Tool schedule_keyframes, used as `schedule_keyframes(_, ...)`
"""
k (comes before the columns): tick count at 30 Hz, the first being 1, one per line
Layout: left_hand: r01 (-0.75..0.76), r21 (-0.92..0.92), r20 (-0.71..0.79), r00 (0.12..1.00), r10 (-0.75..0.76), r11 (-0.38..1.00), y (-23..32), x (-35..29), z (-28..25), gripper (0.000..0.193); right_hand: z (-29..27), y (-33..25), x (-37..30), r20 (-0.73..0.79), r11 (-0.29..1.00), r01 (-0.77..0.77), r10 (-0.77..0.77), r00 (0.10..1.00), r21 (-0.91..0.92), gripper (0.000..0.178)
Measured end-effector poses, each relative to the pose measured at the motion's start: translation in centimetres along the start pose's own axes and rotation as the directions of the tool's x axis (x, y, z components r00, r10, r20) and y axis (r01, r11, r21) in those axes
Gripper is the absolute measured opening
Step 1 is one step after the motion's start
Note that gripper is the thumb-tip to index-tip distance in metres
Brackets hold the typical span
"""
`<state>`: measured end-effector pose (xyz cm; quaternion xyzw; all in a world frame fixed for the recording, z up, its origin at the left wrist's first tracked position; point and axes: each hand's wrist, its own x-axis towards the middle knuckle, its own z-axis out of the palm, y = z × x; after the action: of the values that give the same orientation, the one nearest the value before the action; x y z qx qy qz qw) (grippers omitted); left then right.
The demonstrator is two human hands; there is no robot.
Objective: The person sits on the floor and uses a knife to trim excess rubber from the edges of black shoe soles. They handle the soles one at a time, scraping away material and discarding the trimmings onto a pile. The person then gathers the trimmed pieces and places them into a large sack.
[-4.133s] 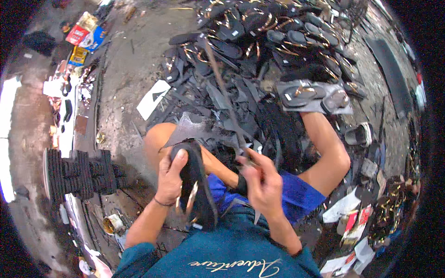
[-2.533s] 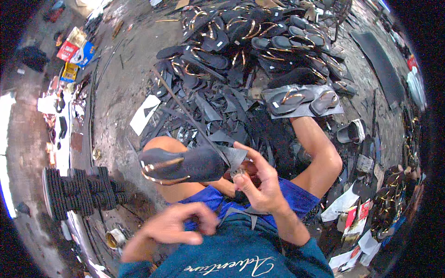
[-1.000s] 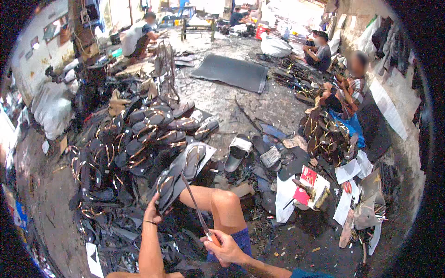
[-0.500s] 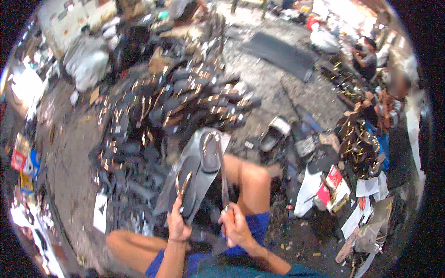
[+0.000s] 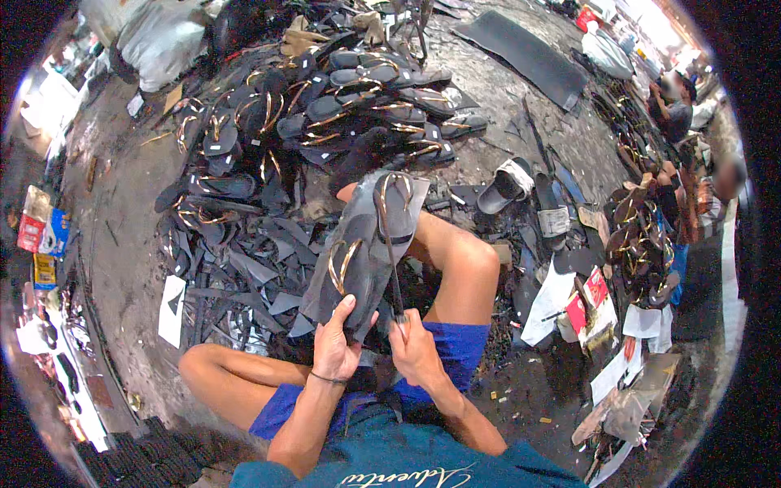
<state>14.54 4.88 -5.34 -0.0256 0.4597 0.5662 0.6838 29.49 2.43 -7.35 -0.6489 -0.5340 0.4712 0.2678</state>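
Note:
My left hand (image 5: pixel 338 346) is closed on the near end of a grey rubber sheet (image 5: pixel 356 218), the thumb on top by the heel of a black flip-flop (image 5: pixel 351 272) with gold straps. A second black flip-flop (image 5: pixel 397 207) lies at the sheet's far end. My right hand (image 5: pixel 416 351) is wrapped round the handle of a long, thin knife (image 5: pixel 395 286). Its blade points away from me along the sheet's right side, close to the far flip-flop. Whether the blade's edge is in the rubber I cannot tell.
A heap of gold-strapped flip-flops (image 5: pixel 350 106) lies ahead. Dark rubber offcuts (image 5: pixel 268 256) cover the ground at my left knee. Ahead right are a slide sandal (image 5: pixel 506 187) and a large dark sheet (image 5: pixel 525 57). Another person (image 5: pixel 674 110) sits far right.
The view has shifted and turned sharper, so the sheet and both hands sit higher in it. The left hand still grips the sheet and the right still holds the knife.

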Motion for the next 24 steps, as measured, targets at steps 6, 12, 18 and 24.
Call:
schedule_keyframes(6, 0.014, -0.049, 0.038, 0.999, -0.012, 0.999, -1.2, 0.3, 0.3, 0.025, 1.3, 1.1, 3.8, -0.024, 0.999, 0.030, -0.031, 0.999, -0.031, 0.022)
schedule_keyframes(12, 0.046, -0.074, 0.084, 0.996, -0.039, 0.996, -2.0, 0.3, 0.9, 0.026, 3.1, 4.7, 7.2, -0.016, 0.994, -0.108, 0.108, 0.994, 0.012, 0.016)
schedule_keyframes(18, 0.088, -0.126, 0.058, 0.995, -0.082, 0.988, -1.3, 0.1, 0.6, 0.027, 1.6, 2.6, 7.9, 0.017, 0.999, 0.022, -0.021, 1.000, -0.025, 0.015)
schedule_keyframes(24, 0.064, -0.075, 0.034, 0.998, -0.062, 0.995, -1.8, 0.0, 0.3, 0.027, 2.7, 4.1, 9.8, -0.012, 0.991, -0.122, 0.122, 0.992, -0.049, 0.039)
